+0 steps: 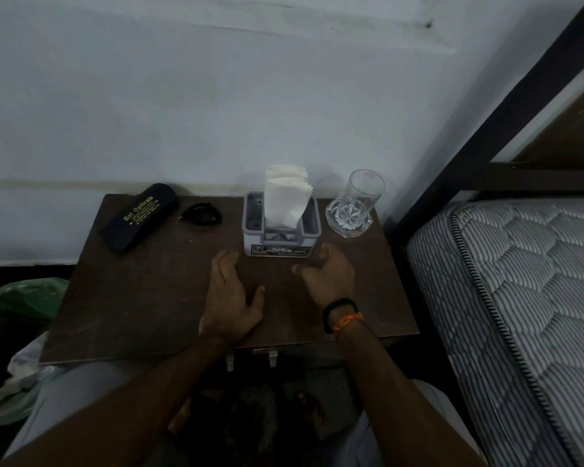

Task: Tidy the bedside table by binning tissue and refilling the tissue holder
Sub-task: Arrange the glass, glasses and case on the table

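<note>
The room is dim and the whole view has a cold, bluish cast. The brightest area is the wall [216, 96] toward twelve o'clock, lit softly and evenly with no hard glare. The white tissues [285, 197] and the glass [359, 200] catch the most light; the glass shows faint highlights. My right hand [327, 276] is smeared by motion blur, while my left hand [231, 298] is sharper. Toward six o'clock, under the table [132, 298], everything sinks into grainy shadow. The bed frame [506, 106] at two o'clock bows from wide-angle distortion.
</note>
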`<control>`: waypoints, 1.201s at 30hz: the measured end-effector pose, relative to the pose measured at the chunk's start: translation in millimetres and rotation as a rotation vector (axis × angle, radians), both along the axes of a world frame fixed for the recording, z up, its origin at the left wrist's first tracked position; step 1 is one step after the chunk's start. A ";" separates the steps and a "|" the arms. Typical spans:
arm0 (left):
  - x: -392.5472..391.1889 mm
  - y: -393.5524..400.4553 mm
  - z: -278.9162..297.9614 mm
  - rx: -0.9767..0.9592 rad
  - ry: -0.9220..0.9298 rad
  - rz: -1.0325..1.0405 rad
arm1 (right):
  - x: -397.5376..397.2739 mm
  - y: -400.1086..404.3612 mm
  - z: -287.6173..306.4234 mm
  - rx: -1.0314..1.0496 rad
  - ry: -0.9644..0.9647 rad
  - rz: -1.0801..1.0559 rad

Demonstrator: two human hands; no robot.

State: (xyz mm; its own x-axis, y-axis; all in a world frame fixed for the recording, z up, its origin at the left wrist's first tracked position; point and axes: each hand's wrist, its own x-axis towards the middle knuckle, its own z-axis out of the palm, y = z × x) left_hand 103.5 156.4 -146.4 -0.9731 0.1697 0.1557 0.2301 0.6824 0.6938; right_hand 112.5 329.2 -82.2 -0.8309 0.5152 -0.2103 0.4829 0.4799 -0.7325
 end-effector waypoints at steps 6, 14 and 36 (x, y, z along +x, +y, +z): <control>-2.0 -8.5 -7.6 0.171 -0.053 0.041 | -0.9 -5.0 0.2 -0.049 0.058 -0.032; -7.5 0.8 2.5 0.313 -0.058 0.035 | -4.8 -10.5 -1.2 -0.146 0.162 -0.073; -44.9 20.0 12.6 0.322 -0.121 -0.101 | -39.7 3.7 7.1 -0.241 0.218 -0.084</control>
